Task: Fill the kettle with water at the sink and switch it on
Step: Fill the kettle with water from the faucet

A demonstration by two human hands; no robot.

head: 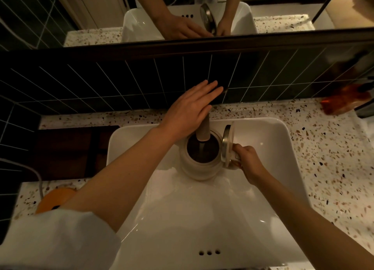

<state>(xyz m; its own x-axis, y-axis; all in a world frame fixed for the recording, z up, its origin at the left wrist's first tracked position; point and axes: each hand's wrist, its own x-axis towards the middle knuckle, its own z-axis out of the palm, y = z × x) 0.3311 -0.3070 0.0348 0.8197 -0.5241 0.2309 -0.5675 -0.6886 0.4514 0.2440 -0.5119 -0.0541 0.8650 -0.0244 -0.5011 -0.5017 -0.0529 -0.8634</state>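
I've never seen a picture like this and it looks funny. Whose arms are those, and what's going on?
The camera sits on a person's head, looking down, so you see their own arms. The right hand holds a white kettle by its handle in the sink, with the lid flipped open. The tap points into the opening. The left hand is open, resting above the tap. At the top, a mirror shows the same hands again. The speckled counter surrounds the sink.

Sink basin [202,219] lower centre open; kettle [199,164] blocks upper middle, tap spout [204,131] over mouth (left hand [188,111] above). Counter [334,158] right free.
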